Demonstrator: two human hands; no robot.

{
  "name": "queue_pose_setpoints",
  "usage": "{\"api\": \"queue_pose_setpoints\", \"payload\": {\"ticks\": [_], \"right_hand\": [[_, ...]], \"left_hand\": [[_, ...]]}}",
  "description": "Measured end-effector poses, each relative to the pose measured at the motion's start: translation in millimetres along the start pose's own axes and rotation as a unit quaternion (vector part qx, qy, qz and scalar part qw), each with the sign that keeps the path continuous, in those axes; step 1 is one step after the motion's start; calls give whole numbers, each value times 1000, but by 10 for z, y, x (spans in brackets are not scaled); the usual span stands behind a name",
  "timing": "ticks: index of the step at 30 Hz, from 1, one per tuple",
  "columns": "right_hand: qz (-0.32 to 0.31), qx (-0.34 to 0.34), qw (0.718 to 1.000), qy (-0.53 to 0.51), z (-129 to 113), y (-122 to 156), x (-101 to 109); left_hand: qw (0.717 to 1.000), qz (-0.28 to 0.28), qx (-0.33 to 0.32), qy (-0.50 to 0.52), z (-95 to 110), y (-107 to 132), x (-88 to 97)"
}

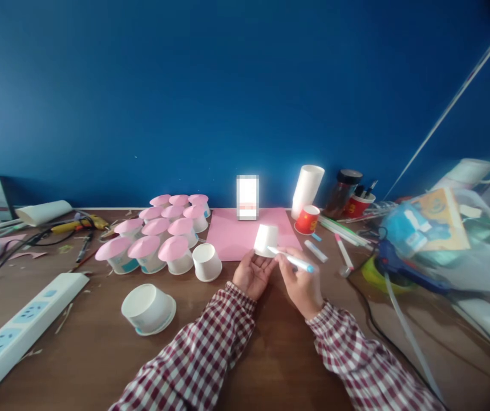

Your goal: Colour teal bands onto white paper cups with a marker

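Observation:
My left hand [252, 275] holds a small white paper cup [266, 240] upside down by its rim, just above the desk. Gripped in my right hand [301, 285] is a white marker with a blue end [291, 260], its tip resting against the cup's side. Both hands hover over the near edge of a pink paper sheet [231, 234]. Left of the hands stand another white cup [206, 262] and a wider white bowl [148, 309] lying on its side.
Several upturned cups with pink paper tops [159, 237] are grouped at centre left. A power strip [17, 328] lies at left. Behind the sheet stand a phone [247, 197], a cup stack [307, 188] and a red cup [307, 220]. Straws, a blue glue gun [399, 262] and plastic bags crowd the right.

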State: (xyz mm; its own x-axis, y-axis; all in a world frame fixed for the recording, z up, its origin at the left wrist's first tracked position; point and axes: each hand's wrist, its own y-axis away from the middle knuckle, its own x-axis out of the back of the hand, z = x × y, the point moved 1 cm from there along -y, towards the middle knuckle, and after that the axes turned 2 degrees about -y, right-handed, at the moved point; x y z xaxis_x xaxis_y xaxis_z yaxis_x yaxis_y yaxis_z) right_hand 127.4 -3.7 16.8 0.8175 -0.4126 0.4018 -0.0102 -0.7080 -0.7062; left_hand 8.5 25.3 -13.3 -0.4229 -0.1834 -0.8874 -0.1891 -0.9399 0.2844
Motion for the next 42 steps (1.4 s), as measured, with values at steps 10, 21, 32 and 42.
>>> {"api": "queue_pose_setpoints", "payload": {"ticks": [10,21,32,42], "right_hand": [[-8,-5,1000,1,34,4,-10],[-6,3,1000,12,45,-11,-8],[-1,3,1000,26,47,-13,4],[-1,5,1000,25,48,-7,0]], "left_hand": [[1000,-1,2,15,-6,-6,15],[1000,0,0,13,-13,-18,35],[1000,4,4,12,-16,-11,30],[1000,4,3,11,-16,-15,38]]}}
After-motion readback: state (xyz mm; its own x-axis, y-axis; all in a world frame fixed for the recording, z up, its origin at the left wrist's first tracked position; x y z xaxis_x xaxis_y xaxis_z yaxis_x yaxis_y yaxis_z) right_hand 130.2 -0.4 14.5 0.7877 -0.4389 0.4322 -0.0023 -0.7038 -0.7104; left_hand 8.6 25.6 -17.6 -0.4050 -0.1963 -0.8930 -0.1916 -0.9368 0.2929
